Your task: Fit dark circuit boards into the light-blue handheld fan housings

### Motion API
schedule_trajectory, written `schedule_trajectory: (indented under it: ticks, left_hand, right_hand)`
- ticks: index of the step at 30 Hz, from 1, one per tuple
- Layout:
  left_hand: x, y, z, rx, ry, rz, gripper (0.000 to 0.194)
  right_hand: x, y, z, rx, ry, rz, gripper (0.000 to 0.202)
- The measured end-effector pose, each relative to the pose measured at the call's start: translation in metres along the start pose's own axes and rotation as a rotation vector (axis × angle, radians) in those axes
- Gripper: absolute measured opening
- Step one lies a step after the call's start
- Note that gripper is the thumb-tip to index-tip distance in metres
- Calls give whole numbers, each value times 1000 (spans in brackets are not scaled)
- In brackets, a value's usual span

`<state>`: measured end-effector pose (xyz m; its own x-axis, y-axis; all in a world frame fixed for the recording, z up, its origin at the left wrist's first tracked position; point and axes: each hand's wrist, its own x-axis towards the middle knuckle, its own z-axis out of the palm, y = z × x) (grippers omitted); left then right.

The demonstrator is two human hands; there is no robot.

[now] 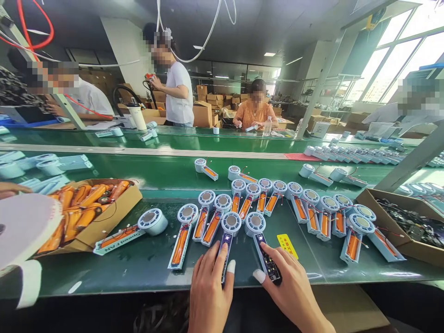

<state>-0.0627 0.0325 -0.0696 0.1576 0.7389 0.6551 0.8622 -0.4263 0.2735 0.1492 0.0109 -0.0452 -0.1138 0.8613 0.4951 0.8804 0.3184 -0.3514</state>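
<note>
Near the table's front edge, my left hand [211, 277] rests on a light-blue fan [231, 224], its index finger on the dark circuit board in the handle and its white-covered thumb beside it. Just to the right, my right hand [286, 277] touches the circuit board [268, 261] of a second fan [255, 224], with its white-tipped thumb at the board's left side. Both fans lie with their round heads away from me. Around them are several fans with orange batteries [179, 245] in open handles and thin red wires.
A cardboard box of orange batteries [121, 208] stands left, near a white tape roll [26, 229]. A box of dark circuit boards [412, 247] is at right. A yellow label [287, 246] lies by my right hand. Beyond the green conveyor [159, 171], several people work.
</note>
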Motion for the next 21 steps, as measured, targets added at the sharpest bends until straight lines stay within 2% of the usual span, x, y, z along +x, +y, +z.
schedule_trajectory:
  ticks: [5,8,11,13,15,17,19,21]
  left_hand:
    - [2,13,-5,-150,17,-39,37]
    - [5,15,-9,-322,-25,-176,37]
    - [8,9,-8,-473,-96,-369,48]
    - [10,2,-5,-496,-112,-362,52]
    - [12,-6,-1,-455,-87,-259,47]
    - [14,-12,3,-401,-51,-165,41]
    - [15,-16,7,-375,-23,-128,39]
    - [15,-18,12,-369,5,-103,38]
  right_hand:
    - [3,-25,3,-116,72,-20,55]
    - [8,-43,20,-185,105,63,50]
    - [17,-55,39,-227,92,144,42]
    - [19,-57,47,-273,76,169,31]
    - [16,-52,49,-276,64,173,20]
    - [7,-36,44,-200,65,130,16]
    - [-4,-10,29,-83,82,57,19]
    - [-4,24,4,15,108,7,28]
